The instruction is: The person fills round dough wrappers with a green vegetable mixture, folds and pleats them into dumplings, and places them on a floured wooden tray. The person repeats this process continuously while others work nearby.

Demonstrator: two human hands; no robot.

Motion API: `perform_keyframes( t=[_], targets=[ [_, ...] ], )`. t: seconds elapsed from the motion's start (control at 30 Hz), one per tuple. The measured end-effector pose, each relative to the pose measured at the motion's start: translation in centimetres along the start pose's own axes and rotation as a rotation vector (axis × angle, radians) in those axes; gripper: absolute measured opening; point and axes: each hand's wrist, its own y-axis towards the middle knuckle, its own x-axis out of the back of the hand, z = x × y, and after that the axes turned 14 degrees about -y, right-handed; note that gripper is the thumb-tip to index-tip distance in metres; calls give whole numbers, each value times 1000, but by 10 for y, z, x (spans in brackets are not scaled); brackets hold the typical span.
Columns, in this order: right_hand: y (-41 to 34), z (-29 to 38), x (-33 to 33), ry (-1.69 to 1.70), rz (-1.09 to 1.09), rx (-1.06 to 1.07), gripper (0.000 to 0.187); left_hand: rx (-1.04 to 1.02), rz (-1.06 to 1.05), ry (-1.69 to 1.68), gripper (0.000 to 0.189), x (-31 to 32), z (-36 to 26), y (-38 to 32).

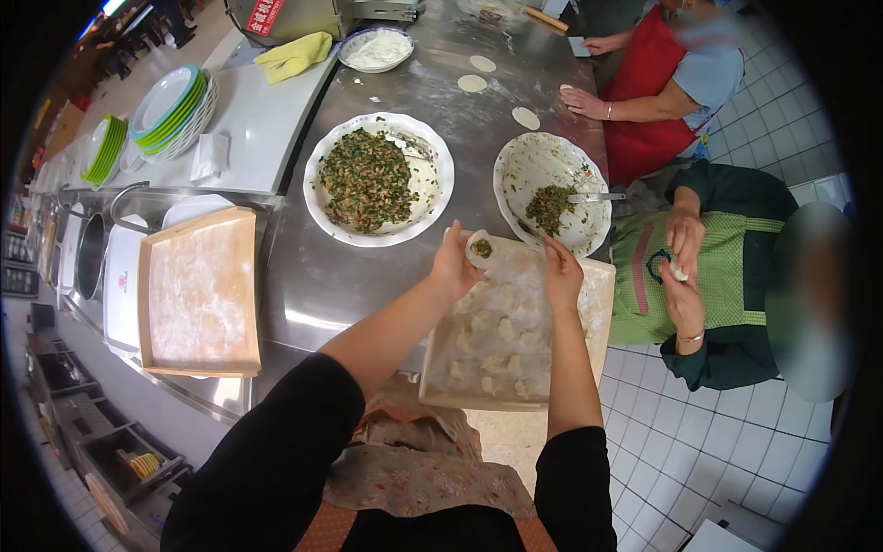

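Observation:
On the fingers of my left hand (458,261) lies a round dumpling wrapper (480,250) with a dab of green-flecked filling at its middle. My right hand (562,272) grips a thin utensil (526,226), whose far end reaches over the rim of the right-hand white bowl (514,148); its exact kind is unclear. That bowl holds a small mound of filling (550,209) and a spoon-like tool (597,197) with a pale handle. Below both hands, a floured wooden tray (431,376) carries several folded dumplings (506,328). A fuller bowl of chopped filling (365,181) stands to the left.
A second floured wooden tray (200,297) sits at left, near stacked plates (165,103). Flat wrappers (472,83) and a flour bowl (376,52) lie on the steel table (310,290). At right, one person (697,276) pinches a dumpling; another (641,96) handles wrappers.

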Motion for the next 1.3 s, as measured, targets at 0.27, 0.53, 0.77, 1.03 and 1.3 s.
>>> perform_keyframes(
  t=[0.27, 0.53, 0.77, 1.03, 1.3],
  targets=[
    [-25, 12, 6, 251, -58, -101, 23, -54, -56, -111, 64, -22, 37, 61],
    [-76, 39, 1, -633, 39, 703, 37, -55, -97, -34, 64, -14, 37, 54],
    [-97, 76, 0, -549, 39, 733, 37, -81, -16, -21, 61, -5, 3, 5],
    [-107, 123, -25, -698, 91, 902, 33, -45, 51, -83, 65, 0, -41, -36],
    [-114, 167, -60, -505, 63, 738, 34, -147, 135, -183, 57, 21, -104, -74]
  ],
)
